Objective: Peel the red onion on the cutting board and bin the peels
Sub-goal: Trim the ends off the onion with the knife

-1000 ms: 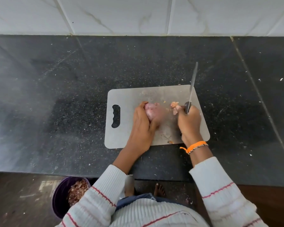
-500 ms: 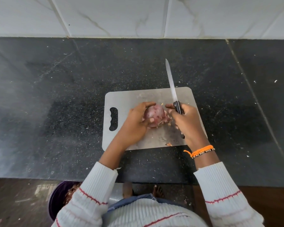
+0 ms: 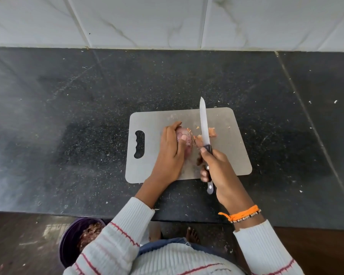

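Standing over the black stone counter (image 3: 68,116), the person has the red onion (image 3: 184,140) lying on the grey cutting board (image 3: 230,155), a little left of the board's middle, and the left hand (image 3: 170,155) cups over it from the handle-slot side, fingers curled round the bulb with one fingertip pressed on top, which I take to be a way of stopping it rolling while the blade works at its end. The right hand (image 3: 218,167) has its fingers wrapped tight round the dark riveted handle of the kitchen knife (image 3: 204,128), forefinger forward near the blade's root for control; the blade points away toward the tiled wall (image 3: 167,20) and sits just beside the onion's right end, with its tip reaching past the board's far edge. Whether the edge is touching the onion or only the board I cannot tell. Scraps of papery peel (image 3: 212,132) lie on the board on both sides of the blade, so the skin has begun to come away, though most of the bulb looks covered yet. A purple bin (image 3: 68,245) stands on the floor below the counter's near edge, to the person's left, already holding brownish peelings, handy for sweeping scraps into. The peels on the board are not yet binned.
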